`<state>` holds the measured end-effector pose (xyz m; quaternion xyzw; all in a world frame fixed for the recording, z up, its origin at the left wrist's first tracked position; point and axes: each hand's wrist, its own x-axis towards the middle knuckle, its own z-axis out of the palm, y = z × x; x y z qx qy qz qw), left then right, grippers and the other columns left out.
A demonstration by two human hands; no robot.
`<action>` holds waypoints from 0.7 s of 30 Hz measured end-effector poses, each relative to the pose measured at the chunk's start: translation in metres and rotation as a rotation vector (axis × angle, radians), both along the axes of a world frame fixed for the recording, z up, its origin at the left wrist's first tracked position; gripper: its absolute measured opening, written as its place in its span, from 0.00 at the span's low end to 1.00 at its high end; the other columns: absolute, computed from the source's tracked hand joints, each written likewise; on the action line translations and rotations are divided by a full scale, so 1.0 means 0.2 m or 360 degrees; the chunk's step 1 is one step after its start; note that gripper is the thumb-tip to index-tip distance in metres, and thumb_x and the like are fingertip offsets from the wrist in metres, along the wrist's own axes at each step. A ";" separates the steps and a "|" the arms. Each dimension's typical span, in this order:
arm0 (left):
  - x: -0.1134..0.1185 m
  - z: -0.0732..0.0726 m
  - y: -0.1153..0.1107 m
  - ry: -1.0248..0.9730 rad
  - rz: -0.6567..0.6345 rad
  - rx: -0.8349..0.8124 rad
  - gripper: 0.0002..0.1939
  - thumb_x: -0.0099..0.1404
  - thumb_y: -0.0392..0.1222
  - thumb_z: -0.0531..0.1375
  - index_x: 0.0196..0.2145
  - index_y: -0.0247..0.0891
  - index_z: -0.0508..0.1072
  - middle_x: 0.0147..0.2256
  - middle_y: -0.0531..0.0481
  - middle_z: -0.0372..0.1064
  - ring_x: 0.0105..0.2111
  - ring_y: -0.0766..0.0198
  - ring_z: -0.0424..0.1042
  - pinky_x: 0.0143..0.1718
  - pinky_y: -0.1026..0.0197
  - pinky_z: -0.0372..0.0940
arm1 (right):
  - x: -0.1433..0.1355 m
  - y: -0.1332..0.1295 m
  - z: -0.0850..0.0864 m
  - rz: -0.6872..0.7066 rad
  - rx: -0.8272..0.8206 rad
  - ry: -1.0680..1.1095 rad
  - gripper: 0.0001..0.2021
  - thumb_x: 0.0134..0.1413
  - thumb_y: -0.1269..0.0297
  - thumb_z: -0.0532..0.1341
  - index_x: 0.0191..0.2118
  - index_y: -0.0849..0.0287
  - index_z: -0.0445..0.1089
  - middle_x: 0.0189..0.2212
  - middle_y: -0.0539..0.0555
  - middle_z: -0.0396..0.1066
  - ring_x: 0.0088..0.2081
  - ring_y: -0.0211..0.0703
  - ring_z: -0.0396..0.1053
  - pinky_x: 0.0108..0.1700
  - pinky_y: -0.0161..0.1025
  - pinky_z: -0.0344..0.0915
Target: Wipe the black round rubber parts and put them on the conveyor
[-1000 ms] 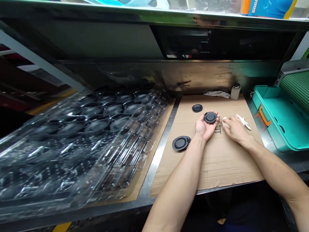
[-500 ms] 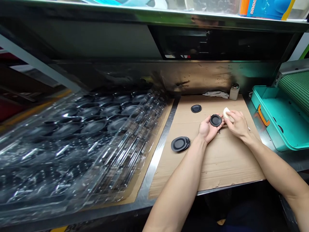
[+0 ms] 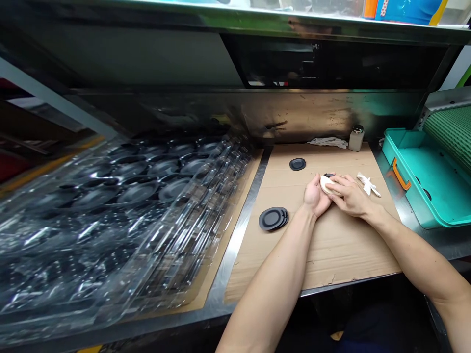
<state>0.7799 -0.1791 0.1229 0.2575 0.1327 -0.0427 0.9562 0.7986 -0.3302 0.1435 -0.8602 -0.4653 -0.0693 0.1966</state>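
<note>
My left hand (image 3: 315,197) holds a black oval plastic part (image 3: 330,175), mostly covered so that only its far edge shows. In my right hand (image 3: 349,194) is a white round pad (image 3: 327,185), pressed onto the part's face. Both hands meet over the cardboard sheet (image 3: 346,245). To the left of my left forearm lies a small overlapping stack of similar black oval parts (image 3: 272,218). A single black oval part (image 3: 297,164) lies farther back. Right of my right hand is a crumpled white cloth strip (image 3: 368,184).
Clear plastic trays (image 3: 121,235) full of black oval parts are stacked on the left. At the right stands a teal bin (image 3: 437,206) with an orange latch, beside a green mesh surface (image 3: 454,117). A small bottle (image 3: 356,138) and a white glove-like cloth (image 3: 328,141) sit at the back.
My right hand has moved left, bringing the white pad from beside the black part onto it. The white cloth strip, mostly hidden before, now shows. My left hand has stayed nearly in place.
</note>
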 end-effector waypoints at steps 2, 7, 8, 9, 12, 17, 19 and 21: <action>0.01 -0.01 0.05 0.0012 0.0133 0.0001 0.24 0.79 0.48 0.44 0.41 0.32 0.75 0.42 0.37 0.77 0.47 0.53 0.78 0.56 0.47 0.71 | 0.01 -0.02 0.00 0.0032 -0.0082 0.0008 0.16 0.72 0.60 0.52 0.49 0.51 0.77 0.53 0.55 0.74 0.48 0.50 0.65 0.52 0.44 0.60; 0.03 -0.01 0.16 0.0054 0.0318 -0.0098 0.22 0.80 0.48 0.45 0.40 0.34 0.73 0.40 0.41 0.77 0.40 0.59 0.78 0.46 0.54 0.76 | 0.07 -0.08 0.01 -0.0138 -0.0116 0.0079 0.16 0.70 0.53 0.55 0.48 0.50 0.79 0.47 0.55 0.77 0.48 0.50 0.68 0.54 0.46 0.59; 0.03 0.00 0.17 0.0082 0.0374 -0.0136 0.21 0.80 0.50 0.45 0.40 0.34 0.72 0.39 0.42 0.76 0.40 0.59 0.78 0.45 0.55 0.77 | 0.08 -0.09 0.01 -0.0160 -0.0088 0.0092 0.17 0.70 0.51 0.56 0.49 0.50 0.79 0.47 0.55 0.77 0.48 0.50 0.68 0.55 0.46 0.59; 0.04 0.00 0.18 0.0112 0.0430 -0.0177 0.22 0.80 0.51 0.46 0.41 0.34 0.72 0.37 0.42 0.75 0.40 0.60 0.78 0.45 0.55 0.77 | 0.09 -0.10 0.02 -0.0204 -0.0048 0.0092 0.18 0.70 0.48 0.55 0.49 0.51 0.79 0.48 0.55 0.77 0.49 0.50 0.69 0.55 0.46 0.60; 0.03 0.03 0.18 0.0148 0.0466 -0.0303 0.24 0.78 0.57 0.47 0.44 0.34 0.71 0.36 0.43 0.73 0.40 0.60 0.78 0.43 0.57 0.79 | 0.13 -0.13 0.03 -0.0560 0.0018 -0.0001 0.21 0.71 0.47 0.54 0.52 0.53 0.78 0.52 0.58 0.75 0.54 0.54 0.67 0.56 0.48 0.61; 0.00 0.08 0.15 0.0188 0.0309 -0.0442 0.28 0.79 0.58 0.42 0.49 0.32 0.71 0.37 0.39 0.72 0.40 0.58 0.79 0.32 0.63 0.79 | 0.19 -0.18 0.01 -0.1074 -0.0370 0.0000 0.18 0.66 0.56 0.59 0.54 0.57 0.76 0.49 0.65 0.76 0.52 0.63 0.70 0.49 0.51 0.65; -0.01 0.08 0.15 0.0217 0.0296 -0.0456 0.28 0.79 0.57 0.41 0.50 0.32 0.71 0.37 0.39 0.72 0.39 0.58 0.79 0.31 0.64 0.78 | 0.21 -0.19 0.00 -0.1053 -0.0431 0.0081 0.16 0.67 0.60 0.57 0.53 0.55 0.76 0.47 0.63 0.78 0.49 0.61 0.73 0.46 0.49 0.65; -0.01 0.09 0.15 0.0233 0.0300 -0.0439 0.28 0.80 0.55 0.40 0.52 0.32 0.71 0.37 0.38 0.72 0.38 0.58 0.79 0.30 0.64 0.78 | 0.21 -0.18 -0.01 -0.0996 -0.0372 0.0096 0.16 0.67 0.63 0.55 0.54 0.55 0.75 0.48 0.62 0.78 0.49 0.58 0.74 0.47 0.48 0.66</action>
